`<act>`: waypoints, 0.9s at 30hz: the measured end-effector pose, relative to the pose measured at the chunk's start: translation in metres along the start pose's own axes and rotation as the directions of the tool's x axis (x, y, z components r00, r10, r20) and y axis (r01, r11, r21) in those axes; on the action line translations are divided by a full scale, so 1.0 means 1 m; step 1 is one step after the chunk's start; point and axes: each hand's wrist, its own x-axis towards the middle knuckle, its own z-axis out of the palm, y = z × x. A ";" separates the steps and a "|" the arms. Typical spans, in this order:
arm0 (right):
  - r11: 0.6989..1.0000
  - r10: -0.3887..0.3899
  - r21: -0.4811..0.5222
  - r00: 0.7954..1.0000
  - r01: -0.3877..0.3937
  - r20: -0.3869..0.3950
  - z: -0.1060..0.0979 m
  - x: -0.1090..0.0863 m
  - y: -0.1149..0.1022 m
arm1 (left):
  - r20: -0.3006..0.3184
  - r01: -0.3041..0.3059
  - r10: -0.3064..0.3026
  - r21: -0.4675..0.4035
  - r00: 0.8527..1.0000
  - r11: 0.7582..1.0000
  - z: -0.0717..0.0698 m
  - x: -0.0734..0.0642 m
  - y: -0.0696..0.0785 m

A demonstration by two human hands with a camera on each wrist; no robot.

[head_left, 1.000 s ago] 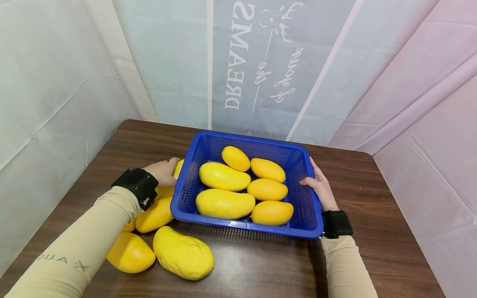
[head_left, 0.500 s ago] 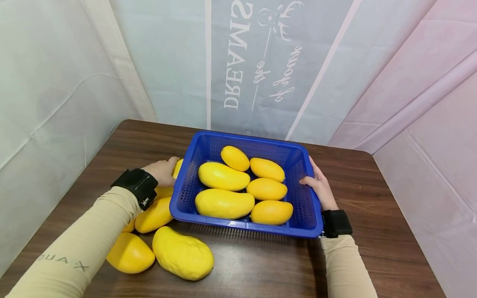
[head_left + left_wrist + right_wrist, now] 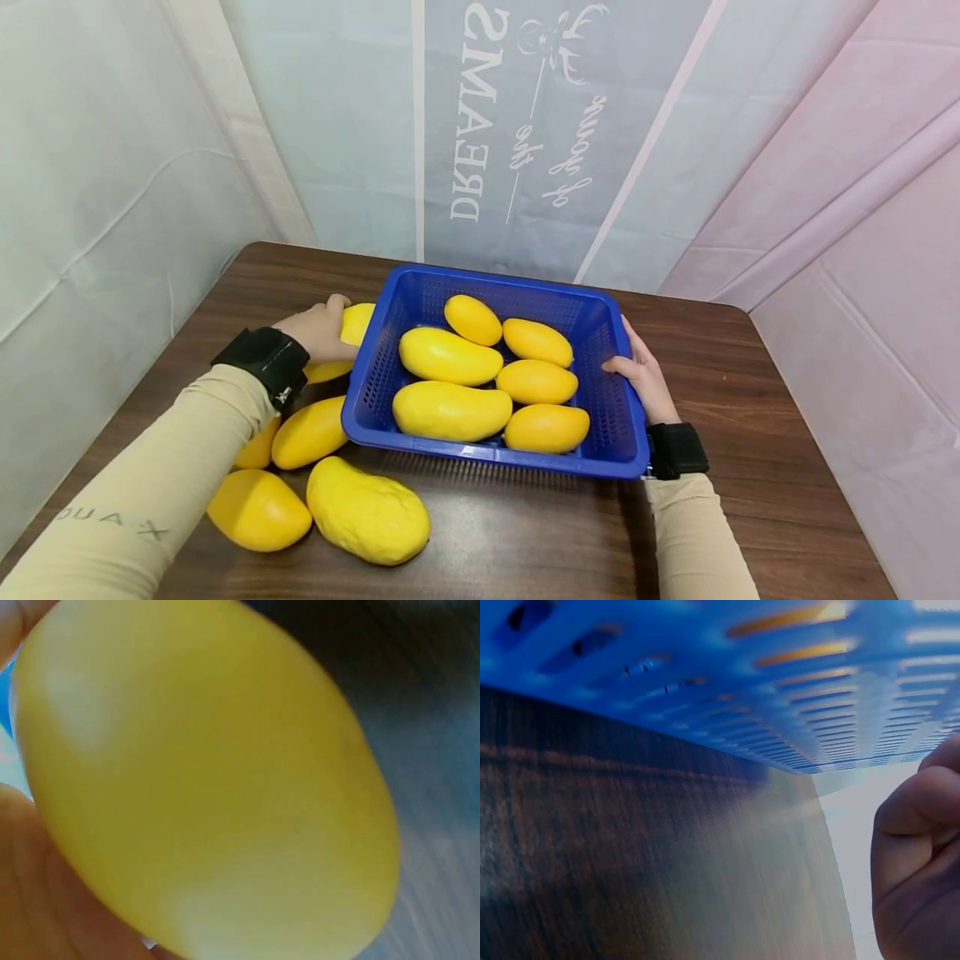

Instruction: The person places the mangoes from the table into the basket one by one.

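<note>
A blue plastic basket point(image 3: 501, 461) with several yellow mangoes lying in it sits mid-table in the head view. My right hand point(image 3: 645, 377) grips its right rim, thumb inside the wall. In the right wrist view, the slotted basket point(image 3: 802, 697) appears above the tabletop, and my curled right hand point(image 3: 922, 855) shows at the edge. Left of the basket, my left hand point(image 3: 313, 329) holds a yellow mango point(image 3: 357, 322), partly hidden behind the basket's rim. That mango point(image 3: 210, 780) fills most of the left wrist view, with parts of my left hand point(image 3: 30, 877) along its side.
Loose mangoes lie on the brown wooden table point(image 3: 525, 542) left of the basket, among them a long one point(image 3: 311, 432), a rounder one point(image 3: 260, 510) and a wrinkled one point(image 3: 367, 510). A printed cloth curtain point(image 3: 495, 125) hangs behind the table.
My left hand has shifted slightly up and left together with the mango, baring more of the mangoes below it. The right hand and basket look unmoved.
</note>
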 end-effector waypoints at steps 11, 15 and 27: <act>1.000 -0.002 0.003 1.000 0.002 0.007 0.001 -0.001 0.001 | -0.065 0.046 -0.039 0.104 0.997 0.994 -0.011 -0.003 -0.011; 1.000 -0.003 0.004 1.000 0.003 0.003 0.000 -0.001 0.001 | -0.107 0.057 -0.043 0.129 0.993 0.990 -0.017 -0.006 -0.012; 1.000 -0.001 -0.019 1.000 0.001 0.000 -0.001 0.000 0.001 | -0.263 0.067 -0.045 0.073 0.964 0.995 -0.023 -0.013 -0.010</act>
